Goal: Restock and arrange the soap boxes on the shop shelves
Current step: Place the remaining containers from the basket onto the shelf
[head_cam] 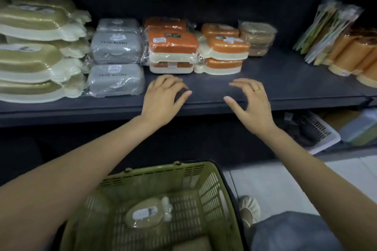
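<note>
1. Soap boxes fill the back of the dark shelf in the head view: olive-and-cream ones stacked at far left, grey wrapped ones beside them, orange-and-cream ones in the middle, and a second orange stack just to the right.
2. A brown wrapped stack stands next to the orange boxes, and orange tubs lie at far right.
3. The left hand is over the shelf's front strip just before the orange stack, fingers loosely curled downward, holding nothing.
4. The right hand is over the shelf edge, near the left hand but apart from it; its fingers are spread and gently bent, empty, with a ring on one.
5. Below the arms sits a green basket, with one olive soap box lying on its floor.
</note>
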